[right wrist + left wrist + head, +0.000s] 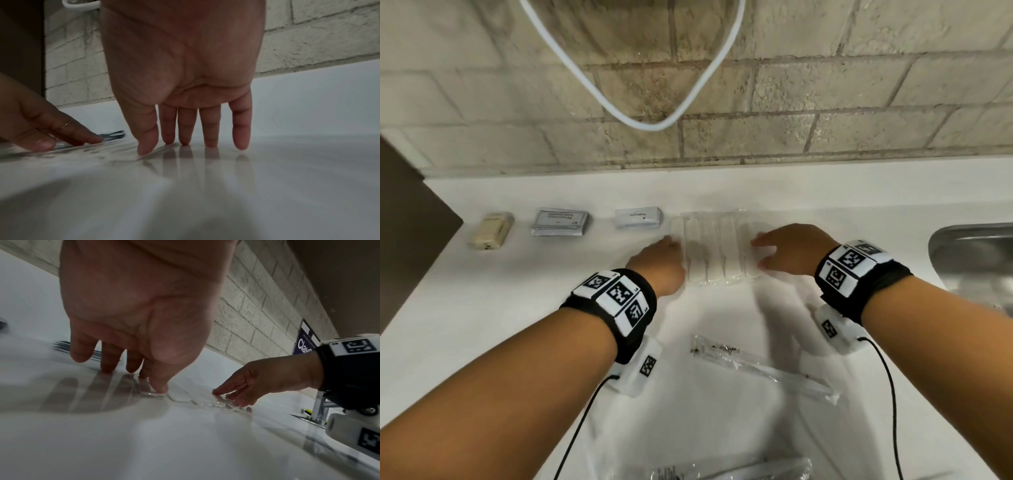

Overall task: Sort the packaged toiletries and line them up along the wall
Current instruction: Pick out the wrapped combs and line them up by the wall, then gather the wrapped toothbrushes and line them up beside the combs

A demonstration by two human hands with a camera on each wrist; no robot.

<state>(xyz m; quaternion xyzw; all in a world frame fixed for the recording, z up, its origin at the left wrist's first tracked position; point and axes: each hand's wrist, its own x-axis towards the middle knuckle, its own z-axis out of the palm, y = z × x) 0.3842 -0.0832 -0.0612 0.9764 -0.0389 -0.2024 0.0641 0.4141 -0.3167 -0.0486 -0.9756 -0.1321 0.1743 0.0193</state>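
Note:
A flat stack of clear packets holding white items (717, 250) lies on the white counter (482, 325) near the brick wall (791, 120). My left hand (671, 245) touches its left edge with straight fingers, and my right hand (758, 253) touches its right edge the same way. In the left wrist view the left hand (131, 373) presses its thumb and fingertips down on the clear packets (185, 395). In the right wrist view the right hand (185, 146) stands on straight fingertips, thumb on the packet edge (115, 149). To the left, in a row by the wall, lie a white sachet (638, 217), silver sachets (560, 222) and a beige wrapped bar (489, 231).
Nearer to me lies a long clear packet (756, 370), and more clear packets (722, 469) sit at the bottom edge. A steel sink (972, 260) is at the right. A white cable loop (640, 120) hangs against the wall. A dark panel (410, 222) bounds the left.

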